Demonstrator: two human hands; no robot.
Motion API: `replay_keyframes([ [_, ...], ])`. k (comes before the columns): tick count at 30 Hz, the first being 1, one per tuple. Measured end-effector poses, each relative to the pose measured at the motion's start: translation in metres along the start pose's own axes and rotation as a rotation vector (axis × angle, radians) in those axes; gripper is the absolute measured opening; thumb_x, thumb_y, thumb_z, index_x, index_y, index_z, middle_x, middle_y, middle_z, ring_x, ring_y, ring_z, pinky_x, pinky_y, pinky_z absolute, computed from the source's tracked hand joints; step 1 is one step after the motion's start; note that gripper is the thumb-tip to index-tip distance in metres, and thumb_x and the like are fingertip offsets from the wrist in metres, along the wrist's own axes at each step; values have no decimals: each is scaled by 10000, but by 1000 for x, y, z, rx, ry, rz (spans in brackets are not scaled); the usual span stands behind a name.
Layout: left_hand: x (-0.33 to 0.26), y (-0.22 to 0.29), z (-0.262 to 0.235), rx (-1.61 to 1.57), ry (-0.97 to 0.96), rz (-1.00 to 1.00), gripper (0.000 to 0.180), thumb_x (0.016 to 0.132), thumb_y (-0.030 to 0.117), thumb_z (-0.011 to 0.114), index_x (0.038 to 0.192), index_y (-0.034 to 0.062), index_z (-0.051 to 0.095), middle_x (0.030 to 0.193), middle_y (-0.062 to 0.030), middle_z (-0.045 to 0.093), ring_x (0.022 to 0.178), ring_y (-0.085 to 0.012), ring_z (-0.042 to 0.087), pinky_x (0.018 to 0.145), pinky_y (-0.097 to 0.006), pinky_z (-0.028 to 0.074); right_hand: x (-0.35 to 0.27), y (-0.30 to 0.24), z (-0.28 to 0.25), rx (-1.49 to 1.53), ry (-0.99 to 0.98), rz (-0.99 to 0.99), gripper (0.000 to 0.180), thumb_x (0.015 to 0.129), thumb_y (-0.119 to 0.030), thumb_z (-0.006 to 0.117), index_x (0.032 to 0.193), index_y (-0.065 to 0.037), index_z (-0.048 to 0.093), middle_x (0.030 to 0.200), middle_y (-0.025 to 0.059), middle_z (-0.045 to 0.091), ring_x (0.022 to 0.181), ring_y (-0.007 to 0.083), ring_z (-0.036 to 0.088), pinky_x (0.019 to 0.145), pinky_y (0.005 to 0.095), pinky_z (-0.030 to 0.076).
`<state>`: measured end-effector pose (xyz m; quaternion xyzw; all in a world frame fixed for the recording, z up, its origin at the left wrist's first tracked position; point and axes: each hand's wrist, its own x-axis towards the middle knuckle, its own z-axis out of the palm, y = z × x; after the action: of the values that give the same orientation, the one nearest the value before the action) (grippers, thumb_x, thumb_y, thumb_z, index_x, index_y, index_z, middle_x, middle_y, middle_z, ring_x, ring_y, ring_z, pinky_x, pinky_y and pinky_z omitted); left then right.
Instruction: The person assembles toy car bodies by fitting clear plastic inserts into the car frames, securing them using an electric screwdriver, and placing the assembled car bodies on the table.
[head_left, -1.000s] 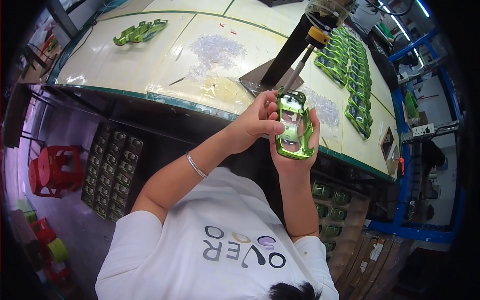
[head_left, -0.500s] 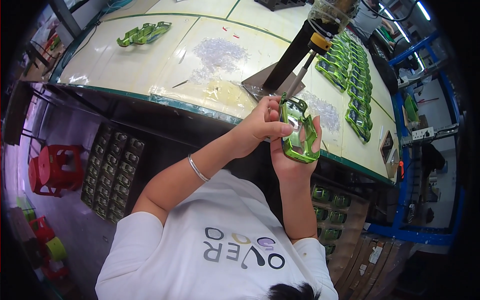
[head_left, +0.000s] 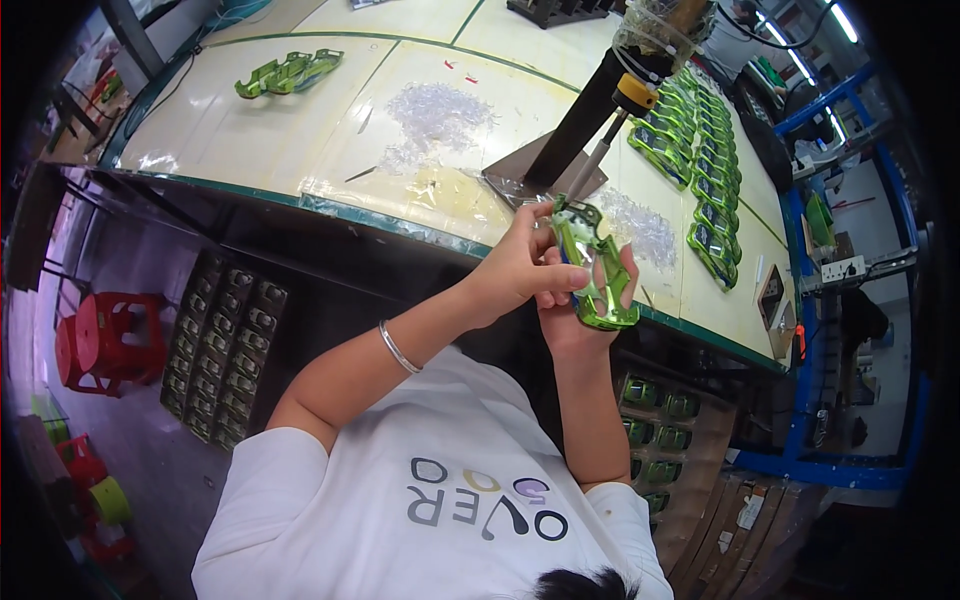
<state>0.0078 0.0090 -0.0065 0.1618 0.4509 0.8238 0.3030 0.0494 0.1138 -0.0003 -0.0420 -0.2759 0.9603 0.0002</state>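
A shiny green toy-car body shell (head_left: 600, 290) with cut-out openings is held up in front of me at the bench edge. My left hand (head_left: 512, 272) is closed on its left side, the thumb lying over it. My right hand (head_left: 578, 332) cups the shell from below and the right, fingers wrapped round it. Above the shell's far end is a slim grey power-driver shaft (head_left: 597, 158) with a yellow collar (head_left: 634, 95). Its tip meets that end; whether it touches a screw is too small to tell. A dark post (head_left: 572, 125) stands behind it.
Green shells lie on the bench (head_left: 330, 130) at the left (head_left: 290, 74) and in rows at the right (head_left: 710, 190). Small clear pieces (head_left: 436, 115) are heaped mid-bench. Trays of parts (head_left: 225, 345) stand below, near red stools (head_left: 118, 335). A socket strip (head_left: 845, 269) is at right.
The shell's far end has shifted slightly left and turned, and both hands have moved a little with it. The driver shaft has swung slightly left and down.
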Motion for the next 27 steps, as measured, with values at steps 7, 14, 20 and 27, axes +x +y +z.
replay_keyframes([
  [7,-11,-19,-7,80,34,233,948,632,170,721,1268,8,37,1038,-119,454,844,-143,494,780,-284,414,11,-2,-18,138,14,190,491,810,-476,313,869,-25,497,743,104,499,607,171,458,431,247,353],
  [14,-20,-12,-5,236,-36,318,1021,618,224,731,1291,25,-10,1126,-154,415,1027,-200,454,886,-342,353,16,-12,-26,415,-328,354,625,831,-498,281,1039,67,449,780,176,472,584,192,410,396,274,344],
  [20,-23,-9,-1,296,-33,350,1044,615,245,734,1295,11,-22,1145,-178,407,1044,-222,446,890,-352,353,18,-15,-27,450,-447,410,637,836,-494,289,1098,73,416,786,180,483,587,170,430,385,256,350],
  [27,-26,-5,2,323,-48,325,1096,610,284,732,1284,-30,-73,1165,-212,386,1093,-266,406,903,-362,339,12,-20,-14,354,-189,376,609,840,-488,344,1102,59,410,585,70,410,360,84,229,335,204,291],
])
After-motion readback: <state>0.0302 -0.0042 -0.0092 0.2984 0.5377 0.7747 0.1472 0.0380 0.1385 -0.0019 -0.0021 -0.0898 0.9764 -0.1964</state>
